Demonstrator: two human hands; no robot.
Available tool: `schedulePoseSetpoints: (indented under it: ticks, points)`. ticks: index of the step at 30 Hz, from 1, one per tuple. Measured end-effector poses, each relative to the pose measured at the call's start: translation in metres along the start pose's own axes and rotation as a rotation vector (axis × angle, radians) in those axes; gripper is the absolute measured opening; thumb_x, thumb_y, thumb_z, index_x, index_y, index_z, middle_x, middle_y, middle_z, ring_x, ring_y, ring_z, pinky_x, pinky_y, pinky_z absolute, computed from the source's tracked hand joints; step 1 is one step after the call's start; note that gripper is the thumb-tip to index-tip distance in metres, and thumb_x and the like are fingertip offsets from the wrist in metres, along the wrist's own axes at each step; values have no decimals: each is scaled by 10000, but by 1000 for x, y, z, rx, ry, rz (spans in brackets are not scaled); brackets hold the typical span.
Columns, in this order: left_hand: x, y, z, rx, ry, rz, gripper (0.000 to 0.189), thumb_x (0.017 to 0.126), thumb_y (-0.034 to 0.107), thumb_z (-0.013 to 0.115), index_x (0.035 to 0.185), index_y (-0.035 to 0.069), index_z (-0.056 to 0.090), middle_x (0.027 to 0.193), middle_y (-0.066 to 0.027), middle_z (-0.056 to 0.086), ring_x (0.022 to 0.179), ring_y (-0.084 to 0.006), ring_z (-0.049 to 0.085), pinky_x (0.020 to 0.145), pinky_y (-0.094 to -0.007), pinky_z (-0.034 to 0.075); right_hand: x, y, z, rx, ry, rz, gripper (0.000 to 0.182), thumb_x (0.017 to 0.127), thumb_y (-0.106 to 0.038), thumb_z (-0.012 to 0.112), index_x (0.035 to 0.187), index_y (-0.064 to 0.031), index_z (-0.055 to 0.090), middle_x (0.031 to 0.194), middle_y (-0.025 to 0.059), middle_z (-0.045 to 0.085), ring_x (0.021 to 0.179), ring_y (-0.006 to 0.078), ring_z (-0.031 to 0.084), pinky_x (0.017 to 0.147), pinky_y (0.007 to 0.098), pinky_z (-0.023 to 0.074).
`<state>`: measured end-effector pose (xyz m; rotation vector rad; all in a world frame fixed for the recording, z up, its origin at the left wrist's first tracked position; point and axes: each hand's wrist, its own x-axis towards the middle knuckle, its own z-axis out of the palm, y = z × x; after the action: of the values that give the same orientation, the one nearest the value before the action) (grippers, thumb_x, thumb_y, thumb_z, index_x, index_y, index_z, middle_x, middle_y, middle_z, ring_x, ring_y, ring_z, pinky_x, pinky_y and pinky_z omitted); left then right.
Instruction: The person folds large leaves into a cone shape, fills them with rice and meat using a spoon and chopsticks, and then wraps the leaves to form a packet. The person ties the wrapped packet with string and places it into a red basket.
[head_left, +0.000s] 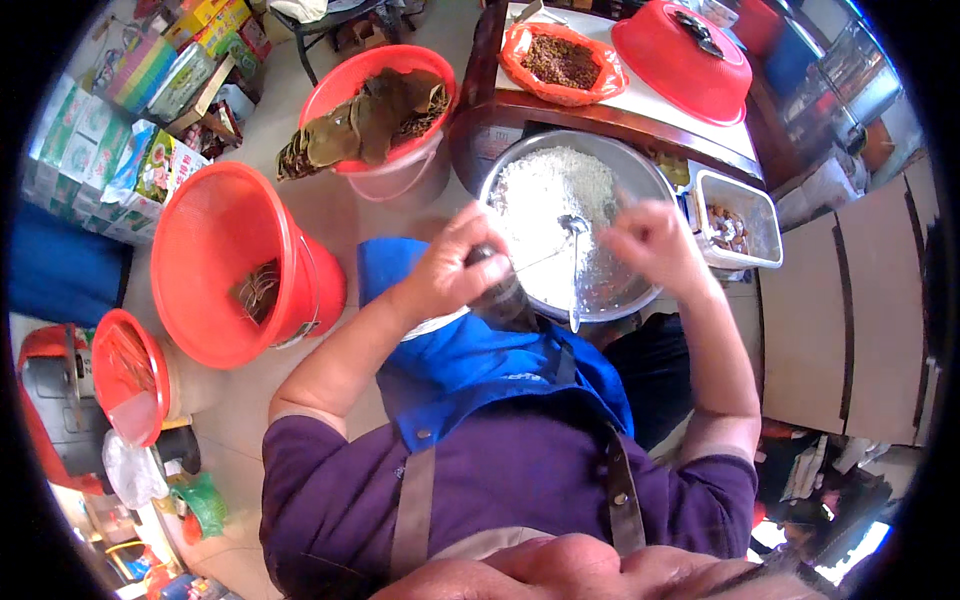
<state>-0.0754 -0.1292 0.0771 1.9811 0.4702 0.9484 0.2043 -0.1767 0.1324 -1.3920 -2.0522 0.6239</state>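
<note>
My left hand is closed on a dark leaf-wrapped bundle at the near left rim of a large metal basin. White rice fills much of the basin, and a metal spoon lies in it with its handle over the near rim. A thin string runs from the bundle toward my right hand, which is raised over the basin's right side, blurred, with curled fingers. Whether its fingers grip the string's end is not clear.
Left of the basin stand a red bucket of large dark leaves and a red bucket with tied bundles inside. Behind are a red bag of beans and an upturned red basin. A white plastic tub sits at the right.
</note>
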Motion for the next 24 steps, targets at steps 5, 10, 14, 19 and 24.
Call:
schedulePoseSetpoints:
  ticks: [5,10,14,19,24]
  points:
    - [25,29,22,-466,266,-218,191,871,203,504,995,62,536,911,-42,533,905,-130,507,815,-276,401,67,46,82,603,110,114,232,839,-226,687,708,-48,617,634,55,574,592,112,527,548,281,422]
    - [76,-36,-4,-506,963,-221,174,899,158,487,914,32,605,901,-8,541,831,-99,483,775,-222,391,72,5,188,349,433,-205,195,916,-98,444,1034,-26,580,951,226,624,836,407,606,743,470,472]
    - [77,-60,-16,-1058,1125,-487,150,856,187,555,899,48,589,911,-63,601,840,-183,595,766,-308,497,75,15,207,332,147,47,185,886,-90,447,1028,-37,553,911,255,616,885,429,607,745,491,479]
    - [74,-87,-25,-1034,1237,-382,121,850,158,548,861,46,593,884,-62,597,826,-206,592,765,-326,491,69,10,225,88,137,19,105,871,-134,505,931,-64,555,729,226,631,685,450,611,621,544,483]
    - [36,-97,-42,343,966,25,106,878,112,560,856,12,589,877,-97,561,861,-218,532,825,-333,411,64,-14,197,42,17,-202,144,877,-146,526,923,-57,630,769,202,649,730,394,640,667,483,513]
